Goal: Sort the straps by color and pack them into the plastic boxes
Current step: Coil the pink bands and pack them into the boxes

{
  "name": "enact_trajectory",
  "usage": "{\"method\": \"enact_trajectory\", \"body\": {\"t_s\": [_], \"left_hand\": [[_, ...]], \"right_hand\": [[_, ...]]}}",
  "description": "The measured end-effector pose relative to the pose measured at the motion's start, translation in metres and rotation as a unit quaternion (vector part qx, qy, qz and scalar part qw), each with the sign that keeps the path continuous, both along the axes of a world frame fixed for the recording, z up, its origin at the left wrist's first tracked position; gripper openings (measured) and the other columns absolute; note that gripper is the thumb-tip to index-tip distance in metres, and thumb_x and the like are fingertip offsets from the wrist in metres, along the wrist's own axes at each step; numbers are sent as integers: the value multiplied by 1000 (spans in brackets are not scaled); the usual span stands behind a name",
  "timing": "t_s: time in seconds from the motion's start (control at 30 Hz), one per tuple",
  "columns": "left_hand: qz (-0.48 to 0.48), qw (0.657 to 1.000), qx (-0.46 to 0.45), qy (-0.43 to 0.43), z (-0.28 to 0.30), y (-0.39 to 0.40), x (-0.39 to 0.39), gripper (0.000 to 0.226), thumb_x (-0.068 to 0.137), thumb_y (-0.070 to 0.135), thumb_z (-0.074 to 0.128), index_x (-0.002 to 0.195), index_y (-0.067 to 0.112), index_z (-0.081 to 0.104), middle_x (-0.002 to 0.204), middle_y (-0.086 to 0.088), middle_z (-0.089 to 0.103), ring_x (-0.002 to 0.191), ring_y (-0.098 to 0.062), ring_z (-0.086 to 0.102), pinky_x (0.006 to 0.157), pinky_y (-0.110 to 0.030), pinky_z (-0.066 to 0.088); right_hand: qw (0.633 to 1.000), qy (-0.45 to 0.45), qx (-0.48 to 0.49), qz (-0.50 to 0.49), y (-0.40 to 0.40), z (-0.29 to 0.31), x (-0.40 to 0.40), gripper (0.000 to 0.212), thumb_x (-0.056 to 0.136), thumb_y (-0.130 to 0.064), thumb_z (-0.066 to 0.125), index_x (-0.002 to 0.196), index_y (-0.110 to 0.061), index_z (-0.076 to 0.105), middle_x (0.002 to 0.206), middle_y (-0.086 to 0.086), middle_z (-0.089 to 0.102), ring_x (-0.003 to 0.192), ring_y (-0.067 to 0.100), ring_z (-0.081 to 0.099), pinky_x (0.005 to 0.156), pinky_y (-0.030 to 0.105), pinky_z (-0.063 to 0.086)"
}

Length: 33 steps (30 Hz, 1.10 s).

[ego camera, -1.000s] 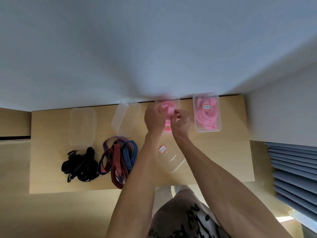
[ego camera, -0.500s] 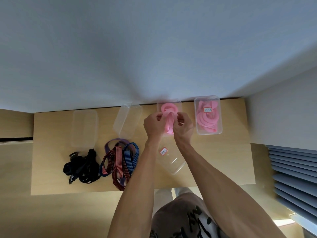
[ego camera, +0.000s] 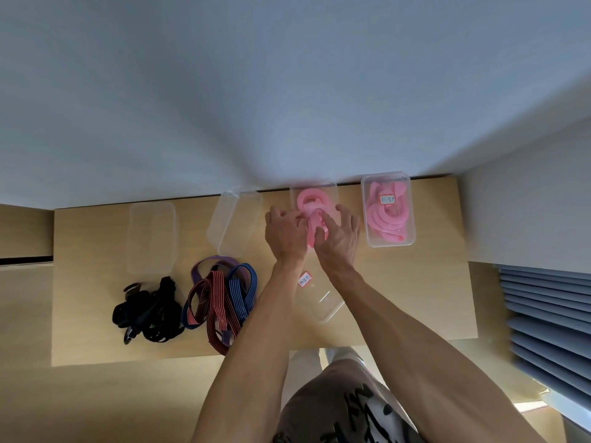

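- Left hand (ego camera: 285,233) pinches the pink strap (ego camera: 311,215); right hand (ego camera: 339,233) presses it with fingers spread.
- Strap's long axis runs near-to-far inside the open box (ego camera: 332,190).

left hand (ego camera: 285,233): fingers curled, pinching | right hand (ego camera: 339,239): fingers spread, pressing down | forearms: extended, converging

Dimly, softly lit from the right (window blinds (ego camera: 550,318) side); wide-angle bending at edges, slight motion blur throughout.
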State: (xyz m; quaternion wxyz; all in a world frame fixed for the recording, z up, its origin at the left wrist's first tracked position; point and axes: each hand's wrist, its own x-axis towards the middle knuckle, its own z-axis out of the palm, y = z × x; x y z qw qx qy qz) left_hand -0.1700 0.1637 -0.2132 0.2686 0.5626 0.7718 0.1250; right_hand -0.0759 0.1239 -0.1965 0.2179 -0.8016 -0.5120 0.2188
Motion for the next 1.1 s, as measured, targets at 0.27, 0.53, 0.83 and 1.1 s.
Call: {"method": "enact_trajectory", "body": {"t_s": [0.27,0.53,0.83,1.1], "left_hand": [[8,999,9,-45,-16,0,0,15,91,28,70,96,16,77,105,-8,57,99,-24,52,82,-40,52],[-24,999,25,-30,-21,-1,-2,20,95,28,67,99,11,78,101,-11,61,97,-28,56,78,-42,52],[-51,994,76,-66,10,-19,-6,20,94,24,64,110,13,70,106,-4,64,101,-21,57,74,-24,42],[9,995,74,-71,14,-36,-11,25,98,26,59,116,10,67,112,-7,64,100,-21,61,76,-25,43]], "right_hand": [[992,-4,-122,31,-2,-31,6,53,92,-33,64,143,-38,52,165,17,15,153,34,9,122,48,11],[992,-24,-121,13,-6,-40,-1,50,98,-39,56,146,-36,48,158,16,29,148,34,20,115,48,20],[999,40,1,-13,-21,-12,2,44,91,-21,70,134,-19,64,145,18,48,134,38,44,109,51,38],[997,4,66,-41,-30,-3,2,28,82,2,68,110,-2,71,120,21,62,105,41,58,90,47,48]]}}
